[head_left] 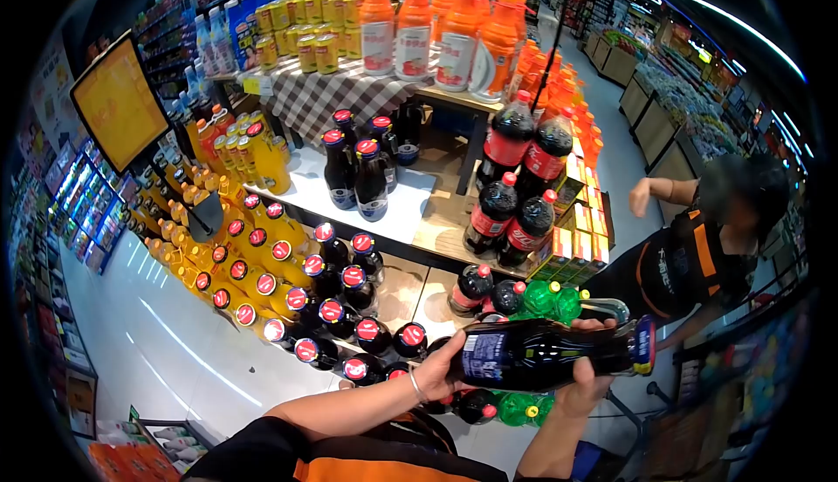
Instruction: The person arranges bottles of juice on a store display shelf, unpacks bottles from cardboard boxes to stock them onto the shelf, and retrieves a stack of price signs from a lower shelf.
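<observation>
Dark, glossy glass or plastic, you can't tell which from here, makes up the bottle [532, 362] lying nearly level across your two hands. It has a smooth round body, a printed label towards the base, and a tapering neck with a blue band at the cap end, on the right. It is held in the air over the near right corner of the lower shelf [397, 283], whose pale wood shows between the tops.

Your left hand [443, 365] is closed around the base, its forearm slanting in from the lower left, a bracelet [416, 386] at the wrist. Your right hand [583, 388] is clamped nearer the neck, thumb on the near side, fingertips showing past the far side, forearm rising steeply.

Red-topped dark bottles [373, 338] crowd the shelf's near edge; yellow bottles [266, 294] line its left side, and translucent green bottles [541, 297] stand by the right edge. Behind, more dark bottles stand upright on a flat white board [410, 196], below a checked cloth [327, 102] draped over the upper shelf's front edge. A co-worker [676, 264] stands beyond the display's right edge.
</observation>
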`<state>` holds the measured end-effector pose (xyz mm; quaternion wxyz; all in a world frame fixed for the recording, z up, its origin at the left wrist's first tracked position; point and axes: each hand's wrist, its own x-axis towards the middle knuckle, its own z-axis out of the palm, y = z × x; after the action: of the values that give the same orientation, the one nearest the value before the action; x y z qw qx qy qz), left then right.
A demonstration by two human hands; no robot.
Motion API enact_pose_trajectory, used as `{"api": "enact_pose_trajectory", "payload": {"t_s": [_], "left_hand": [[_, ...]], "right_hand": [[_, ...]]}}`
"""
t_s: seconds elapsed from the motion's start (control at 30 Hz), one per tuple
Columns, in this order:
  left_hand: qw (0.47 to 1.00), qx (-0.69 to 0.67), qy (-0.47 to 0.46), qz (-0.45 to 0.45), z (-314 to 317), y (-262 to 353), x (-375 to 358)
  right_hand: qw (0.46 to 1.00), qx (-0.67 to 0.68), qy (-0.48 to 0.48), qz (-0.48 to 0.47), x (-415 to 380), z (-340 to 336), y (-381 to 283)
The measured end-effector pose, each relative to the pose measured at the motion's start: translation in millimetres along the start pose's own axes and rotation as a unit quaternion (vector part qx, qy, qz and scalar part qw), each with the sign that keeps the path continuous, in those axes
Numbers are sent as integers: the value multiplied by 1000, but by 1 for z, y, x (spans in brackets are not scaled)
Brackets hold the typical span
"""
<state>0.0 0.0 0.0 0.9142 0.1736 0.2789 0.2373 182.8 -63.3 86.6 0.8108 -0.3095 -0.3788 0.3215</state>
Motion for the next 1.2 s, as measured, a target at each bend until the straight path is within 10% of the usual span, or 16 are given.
{"api": "enact_pose_trajectory", "payload": {"t_s": [0.47,0.7,0.8,0.9,1.03,1.2], "left_hand": [[979,27,-19,-199,-134,163,-36],[981,62,-40,-180,-187,259,-2],[966,249,67,6,-232,317,10],[772,515,335,166,-320,375,34],[501,782,366,54,-412,397,75],[443,804,364,-157,-413,406,103]], "right_hand": [[911,-57,-397,90,46,164,98],[947,-129,-265,131,98,220,167],[974,-129,-140,121,135,243,204],[971,-172,-79,144,179,245,247],[967,-243,-49,52,238,210,343],[946,-321,-5,37,295,170,429]]}}
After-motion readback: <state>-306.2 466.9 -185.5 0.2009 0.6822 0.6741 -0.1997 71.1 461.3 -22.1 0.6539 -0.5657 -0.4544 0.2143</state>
